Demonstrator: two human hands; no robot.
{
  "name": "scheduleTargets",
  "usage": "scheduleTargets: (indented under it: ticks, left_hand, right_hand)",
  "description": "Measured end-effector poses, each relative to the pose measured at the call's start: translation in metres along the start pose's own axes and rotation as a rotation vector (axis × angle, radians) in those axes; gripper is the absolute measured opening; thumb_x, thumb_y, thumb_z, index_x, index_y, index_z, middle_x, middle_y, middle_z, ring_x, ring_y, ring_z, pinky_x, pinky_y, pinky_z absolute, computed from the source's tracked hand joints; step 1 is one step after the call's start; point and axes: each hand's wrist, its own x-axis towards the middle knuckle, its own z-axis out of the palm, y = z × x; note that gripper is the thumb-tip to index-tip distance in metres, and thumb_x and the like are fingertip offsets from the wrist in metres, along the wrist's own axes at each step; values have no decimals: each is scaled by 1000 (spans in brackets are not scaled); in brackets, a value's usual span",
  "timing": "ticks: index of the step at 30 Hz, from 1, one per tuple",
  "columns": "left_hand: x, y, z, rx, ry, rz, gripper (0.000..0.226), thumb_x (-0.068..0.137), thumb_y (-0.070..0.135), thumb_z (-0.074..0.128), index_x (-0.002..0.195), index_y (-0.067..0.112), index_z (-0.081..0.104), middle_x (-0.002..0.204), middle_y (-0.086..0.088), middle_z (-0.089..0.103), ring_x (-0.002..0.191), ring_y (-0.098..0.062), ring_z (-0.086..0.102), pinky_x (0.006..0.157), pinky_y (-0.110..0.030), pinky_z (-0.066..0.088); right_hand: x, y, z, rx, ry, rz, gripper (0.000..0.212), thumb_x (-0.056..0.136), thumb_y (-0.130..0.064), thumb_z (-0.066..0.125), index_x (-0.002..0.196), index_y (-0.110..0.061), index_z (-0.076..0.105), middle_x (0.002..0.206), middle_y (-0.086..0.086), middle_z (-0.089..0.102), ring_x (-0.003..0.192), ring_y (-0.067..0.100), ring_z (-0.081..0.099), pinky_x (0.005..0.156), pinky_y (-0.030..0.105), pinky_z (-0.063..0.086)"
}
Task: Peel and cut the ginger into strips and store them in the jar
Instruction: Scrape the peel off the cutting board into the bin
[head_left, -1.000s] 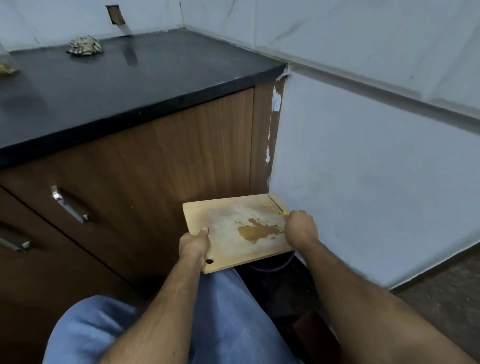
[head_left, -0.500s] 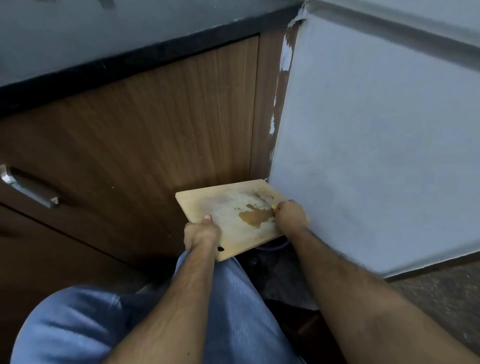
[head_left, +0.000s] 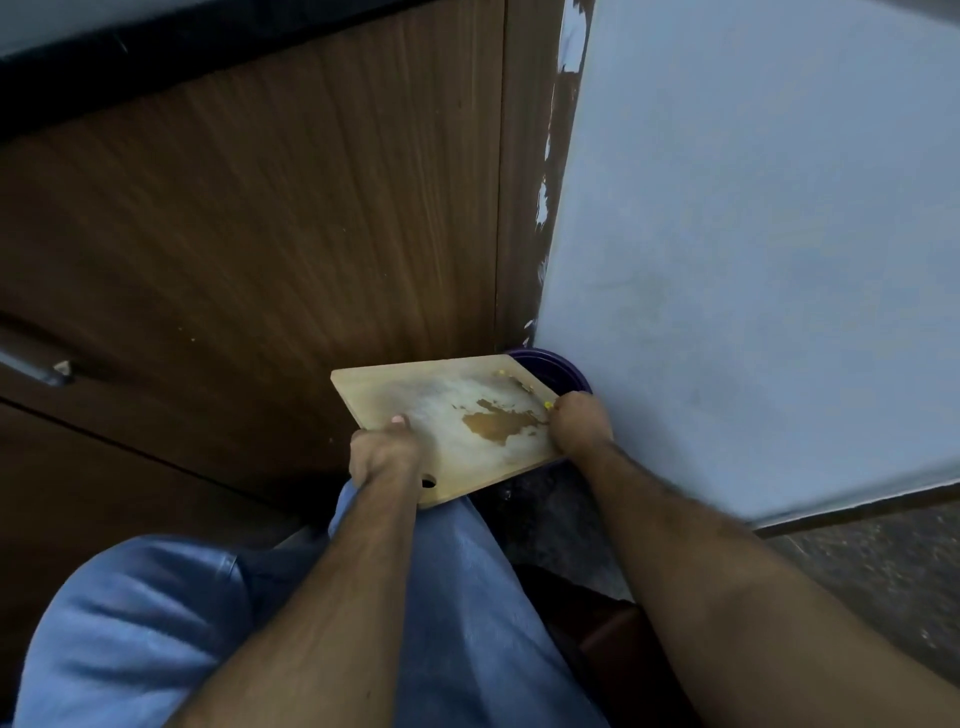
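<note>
**Wooden board held low in the cabinet corner**

Brown wood-grain cabinet fronts (head_left: 270, 218) fill most of what you see, running under a black counter edge (head_left: 156, 52) at the top left, with a metal drawer handle (head_left: 36, 366) at the far left. To your right stands a pale blue-grey wall (head_left: 753, 234), its paint chipped along the seam where it meets the cabinet. Your knees in blue trousers (head_left: 156, 623) take up the bottom of the view, and a dark speckled floor (head_left: 857, 561) shows at the lower right.

You hold a wooden cutting board (head_left: 415, 395) out over your knee, tilted down toward the corner. Its surface is wet and pale, with a darker brown patch (head_left: 498, 423) near your right hand and a few small yellow ginger scraps (head_left: 501, 372) near the far right edge. No whole ginger and no jar can be made out. Just beyond and under the board's far corner sits a dark purple bin (head_left: 563, 366), tucked against the wall; only part of its rim shows.

Your left hand (head_left: 384, 452) grips the board's near left edge beside the hanging hole, fingers curled under and thumb pressed on top. Your right hand (head_left: 579, 423) is at the board's right edge with its fingers curled in tight; you cannot tell whether it is holding the edge or something small against it.
</note>
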Motion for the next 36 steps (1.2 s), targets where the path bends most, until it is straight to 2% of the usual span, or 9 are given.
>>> scheduleTargets:
  ticks: [4,7,12,17,22,24,26,30,36]
  left_hand:
    - [-1,-1,1,1,11,-2,53,97,42,56,134,5,48,129,-20,57,113,-39,59,69,-40,43]
    - [-2,0,2,12,22,-8,53,97,42,56,135,5,47,129,-20,57,115,-39,58,69,-40,42]
    - [-4,-1,4,-59,16,-18,54,96,41,58,137,7,47,130,-19,56,115,-37,58,77,-42,48]
    - [-1,1,5,-68,5,-35,56,94,43,60,135,7,47,131,-19,55,115,-37,58,89,-45,52]
    - [0,-1,4,-86,9,-41,56,93,44,60,134,8,48,129,-19,56,112,-37,59,86,-44,53]
    - [1,0,4,-76,16,-47,57,93,45,60,135,7,49,130,-19,55,113,-38,58,91,-45,52]
    - [1,2,4,-72,23,-52,57,93,45,60,135,7,49,131,-19,55,114,-38,58,92,-46,52]
    - [-1,4,6,-88,17,-65,58,94,44,59,137,7,46,132,-19,55,116,-37,57,95,-46,51]
    - [-5,6,5,-68,19,-84,59,95,45,58,137,6,45,130,-19,56,116,-35,57,88,-42,49]
  right_hand:
    - [2,8,6,17,-12,71,27,96,-10,44,105,-2,69,108,15,67,99,32,64,80,40,55]
    - [7,13,5,30,37,96,28,97,-11,45,107,-3,69,110,15,66,100,32,63,83,39,53]
    - [19,-3,8,138,26,-83,30,96,-14,43,83,-1,67,92,17,68,86,33,65,72,38,51]
    - [21,-15,14,100,18,-101,28,96,-16,46,99,-2,71,98,13,68,90,28,63,78,38,53]
    - [22,5,10,41,55,23,28,94,-12,46,109,-1,67,113,19,65,105,36,61,86,39,50]
    - [23,15,4,25,69,61,29,95,-12,46,111,-1,67,115,19,64,106,35,62,88,40,50]
    - [24,17,-1,50,79,27,26,94,-13,48,104,-2,69,109,18,66,100,34,63,84,38,51]
    - [18,11,-10,192,32,-127,25,88,-18,53,72,-5,67,71,10,64,71,27,60,61,30,44]
    - [9,22,-11,211,21,-129,23,84,-25,59,70,-10,70,69,6,66,70,23,62,60,29,46]
